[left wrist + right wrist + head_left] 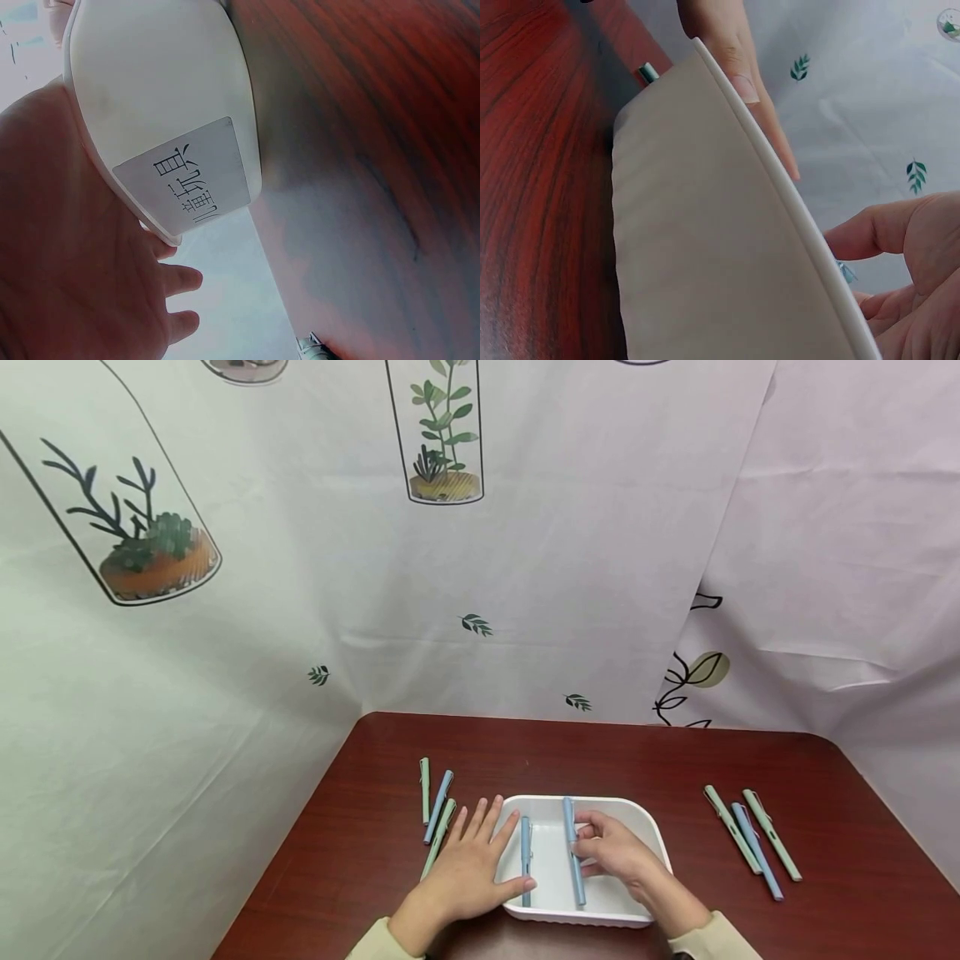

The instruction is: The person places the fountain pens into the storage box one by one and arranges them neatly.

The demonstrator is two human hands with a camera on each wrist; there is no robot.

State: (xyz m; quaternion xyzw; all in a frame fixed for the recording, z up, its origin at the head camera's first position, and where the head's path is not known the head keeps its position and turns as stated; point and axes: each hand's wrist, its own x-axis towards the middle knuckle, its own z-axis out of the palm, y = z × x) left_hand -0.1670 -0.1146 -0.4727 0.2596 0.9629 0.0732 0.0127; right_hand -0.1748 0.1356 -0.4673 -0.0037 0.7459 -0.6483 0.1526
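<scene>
A white plastic tray (615, 897) sits at the front of the table. Inside it, toward the left, lies a blue pen (526, 839) with a clip. My right hand (618, 856) pinches a second blue pen (569, 818) between thumb and fingers, over the tray's middle. Across the left rim stretches my left hand (468, 868), fingers straight and spread, its thumb reaching toward the first pen. The left wrist view has the palm (82, 247) against the rim, beside a printed label (184, 176). In the right wrist view, the tray wall (697, 210) hides most of the held pen.
Left of the tray lie a green pen (425, 789), a blue pen (438, 806) and another green pen (441, 835), partly behind my left hand. At the right are two green pens (731, 827) (772, 835) with a blue pen (757, 852) between them. Printed cloth (525, 610) hangs behind the dark red table (570, 760).
</scene>
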